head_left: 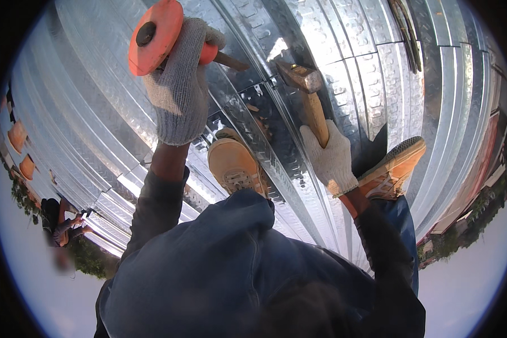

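Observation:
My left hand (177, 90), in a grey knit glove, is closed around a chisel (231, 61) with an orange round hand guard (159, 36). The chisel's steel end points right, over the ribbed metal decking. My right hand (328, 155), in a pale knit glove, grips the wooden handle of a hammer (307, 79). The hammer's steel head is to the right of the chisel, apart from it, near a seam in the decking. Between the two tools is a dark gap or recess (265, 107) with small brown bits in it.
Shiny metal decking (84, 112) spreads all around, with raised ribs and sheet edges. My tan shoes (236, 166) stand on it on either side of the seam. Thin dark rods (405, 34) lie at the upper right. Another person (62, 222) is at the far left edge, near bushes.

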A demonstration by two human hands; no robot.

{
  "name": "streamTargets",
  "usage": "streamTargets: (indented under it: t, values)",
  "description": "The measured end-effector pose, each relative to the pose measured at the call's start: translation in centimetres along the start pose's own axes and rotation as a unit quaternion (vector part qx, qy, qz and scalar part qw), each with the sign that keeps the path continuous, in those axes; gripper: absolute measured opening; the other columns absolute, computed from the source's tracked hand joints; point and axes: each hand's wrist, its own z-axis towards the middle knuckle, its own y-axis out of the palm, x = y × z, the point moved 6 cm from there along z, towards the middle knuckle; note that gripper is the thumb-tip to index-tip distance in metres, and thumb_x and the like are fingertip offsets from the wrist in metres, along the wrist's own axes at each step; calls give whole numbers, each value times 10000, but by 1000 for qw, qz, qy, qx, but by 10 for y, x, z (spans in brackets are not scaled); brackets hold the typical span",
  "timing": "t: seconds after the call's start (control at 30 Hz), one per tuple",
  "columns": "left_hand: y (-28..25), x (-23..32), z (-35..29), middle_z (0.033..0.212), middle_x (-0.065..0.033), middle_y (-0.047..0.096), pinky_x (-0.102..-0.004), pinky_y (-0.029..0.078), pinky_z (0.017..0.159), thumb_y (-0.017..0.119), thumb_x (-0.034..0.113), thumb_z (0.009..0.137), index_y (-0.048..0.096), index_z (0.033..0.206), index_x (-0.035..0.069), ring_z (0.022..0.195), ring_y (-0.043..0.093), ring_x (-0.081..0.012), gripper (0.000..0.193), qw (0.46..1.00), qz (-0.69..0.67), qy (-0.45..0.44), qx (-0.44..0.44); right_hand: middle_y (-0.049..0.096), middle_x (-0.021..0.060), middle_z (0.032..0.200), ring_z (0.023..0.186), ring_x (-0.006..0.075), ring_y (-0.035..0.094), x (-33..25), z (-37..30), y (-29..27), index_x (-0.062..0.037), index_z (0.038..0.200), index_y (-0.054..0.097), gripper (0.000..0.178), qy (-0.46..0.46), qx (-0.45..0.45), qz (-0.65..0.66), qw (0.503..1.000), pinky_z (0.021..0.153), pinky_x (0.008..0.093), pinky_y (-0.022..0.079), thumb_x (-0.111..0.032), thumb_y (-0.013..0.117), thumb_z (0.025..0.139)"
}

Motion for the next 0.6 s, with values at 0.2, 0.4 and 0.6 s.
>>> streamTargets:
  t: [0.2, 0.4, 0.6]
  values:
    - [4, 7, -27, 1061, -118, 728, -401, 594, 966, 654, 67, 1109, 690, 1145, -16, 1000, 735, -231, 98, 983, -69, -167, 31, 718, 220, 801, 698, 352, 737, -2, -21, 2, 11, 1127, 695, 418, 41, 5, 22, 999, 685, 431, 569, -396, 761, 1063]
    - [13, -10, -57, 1043, -89, 689, -323, 528, 958, 670, 32, 1056, 729, 1051, -21, 1000, 670, -192, 80, 957, -53, -273, 77, 714, 225, 788, 734, 386, 756, 6, -42, 17, -2, 1118, 693, 445, 86, -10, -23, 996, 708, 469, 564, -441, 741, 1067]
    - [28, 12, -34, 1009, -41, 670, -297, 499, 887, 647, 73, 1082, 755, 979, 32, 917, 611, -158, 155, 992, 18, -126, -21, 721, 230, 799, 747, 391, 761, 2, -45, 13, 1, 1109, 691, 445, 86, -3, -2, 996, 702, 465, 559, -440, 736, 1068]
